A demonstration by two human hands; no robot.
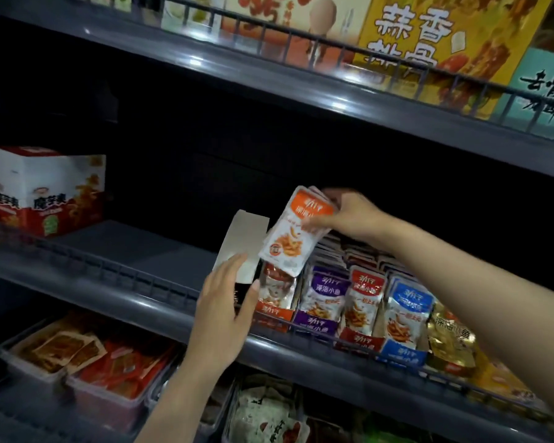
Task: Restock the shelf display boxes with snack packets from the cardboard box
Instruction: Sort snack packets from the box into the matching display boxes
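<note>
The right hand (349,215) is gripping a thin sheaf of orange-and-white foil snack packets (288,238) by its upper end, hanging it just above the orange cardboard display box (275,318) on the dark grey middle shelf (135,247). The left hand (227,302), fingers straight, is pressing the box's white card flap (243,238) back. The packets are looking light, floppy and slick, so a pinch across the top seal is suiting them. The low wire rail (125,276) and the purple neighbouring box (317,324) are crowding the slot; overhead room is looking generous.
</note>
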